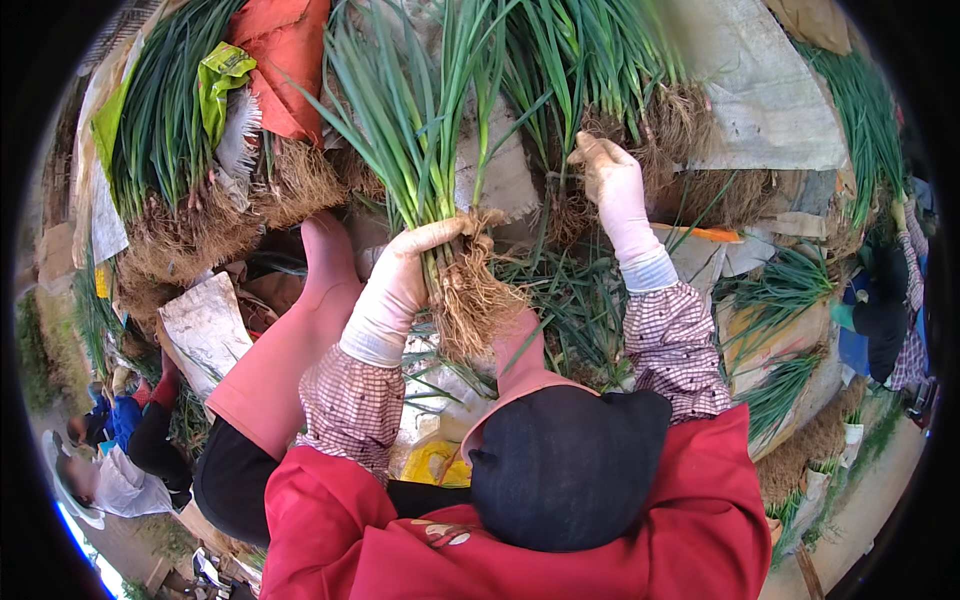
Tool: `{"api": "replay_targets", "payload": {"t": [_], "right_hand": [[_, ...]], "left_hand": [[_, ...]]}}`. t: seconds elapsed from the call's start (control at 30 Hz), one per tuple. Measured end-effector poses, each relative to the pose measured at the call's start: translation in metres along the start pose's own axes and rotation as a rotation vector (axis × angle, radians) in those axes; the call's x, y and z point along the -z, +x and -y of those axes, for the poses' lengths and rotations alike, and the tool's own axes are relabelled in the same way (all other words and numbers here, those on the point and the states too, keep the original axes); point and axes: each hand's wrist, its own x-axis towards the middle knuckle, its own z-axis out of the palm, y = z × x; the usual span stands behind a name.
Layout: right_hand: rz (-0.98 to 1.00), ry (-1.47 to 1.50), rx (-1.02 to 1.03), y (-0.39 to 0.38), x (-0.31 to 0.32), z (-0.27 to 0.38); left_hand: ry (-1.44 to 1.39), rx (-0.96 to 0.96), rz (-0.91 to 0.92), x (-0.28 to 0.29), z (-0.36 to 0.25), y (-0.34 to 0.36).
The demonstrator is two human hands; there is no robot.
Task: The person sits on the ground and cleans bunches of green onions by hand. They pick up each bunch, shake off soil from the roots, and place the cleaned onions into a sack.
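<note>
My left hand, in a pale glove, is closed around a bunch of scallions just above the roots. Their green leaves point up and away, and a thick tangle of brown roots hangs below my fingers. To the right, my gloved right hand is raised beside the roots of a scallion pile. Its fingertips are bent together near thin stalks; what they pinch, if anything, is too small to make out. Red sleeves and checked cuffs cover my arms.
More scallions lie at the far left by an orange sack. Pale sacking covers the far right pile. Loose leaves litter the ground between my pink boots. One person is at the left, another at the right.
</note>
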Motion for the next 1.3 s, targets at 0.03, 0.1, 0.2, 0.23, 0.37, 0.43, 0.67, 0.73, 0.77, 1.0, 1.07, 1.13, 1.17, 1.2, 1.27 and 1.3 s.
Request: {"api": "replay_targets", "payload": {"t": [0.03, 0.1, 0.2, 0.23, 0.37, 0.43, 0.67, 0.73, 0.77, 1.0, 1.07, 1.13, 1.17, 1.2, 1.27, 1.3], "right_hand": [[-0.018, 0.062, -0.082, 0.004, 0.003, 0.001], [0.124, -0.052, 0.162, -0.003, -0.033, 0.008], [0.189, -0.128, 0.322, 0.000, -0.089, -0.010], [0.153, -0.240, 0.354, -0.010, -0.094, -0.002], [-0.142, -0.540, 0.578, -0.020, -0.069, -0.021], [-0.020, -0.835, 0.475, -0.023, -0.026, -0.078], [0.066, -0.992, 0.198, -0.019, 0.001, -0.055], [-0.025, -0.780, 0.012, 0.018, -0.002, -0.021], [-0.010, -0.793, -0.020, 0.033, -0.004, -0.017], [0.068, -0.834, 0.639, -0.027, -0.067, -0.004], [-0.107, -0.789, 0.502, -0.018, -0.047, -0.014], [-0.081, -0.772, 0.380, -0.021, -0.010, -0.031], [0.201, -1.189, 0.481, -0.018, 0.011, -0.080], [0.661, -1.410, 0.237, -0.031, 0.012, -0.089], [0.904, -1.453, 0.271, -0.038, 0.010, -0.084], [0.626, -1.379, 0.103, -0.026, 0.001, -0.062]], "left_hand": [[0.001, 0.023, 0.032, 0.002, 0.001, -0.001], [0.053, 0.002, -0.049, -0.014, 0.005, -0.007], [0.250, -0.041, -0.141, 0.001, 0.009, -0.003], [0.204, -0.114, -0.154, 0.003, 0.007, 0.001], [0.123, -0.213, -0.133, 0.002, -0.002, -0.002], [0.005, -0.327, -0.036, -0.009, -0.008, -0.008], [0.127, -0.205, -0.020, 0.007, -0.012, 0.003], [-0.033, 0.017, -0.019, 0.009, 0.007, 0.019], [0.002, -0.024, -0.036, 0.005, 0.009, 0.020], [0.284, -0.201, -0.216, -0.007, 0.018, 0.017], [0.183, -0.118, -0.118, -0.006, 0.012, 0.020], [0.265, -0.263, -0.135, -0.019, 0.000, 0.007], [0.205, -0.270, -0.100, -0.021, -0.005, 0.002], [0.187, -0.373, -0.086, -0.020, -0.009, -0.003], [0.206, -0.405, -0.102, -0.016, -0.024, -0.016], [0.189, -0.155, -0.038, 0.012, -0.035, -0.019]]}}
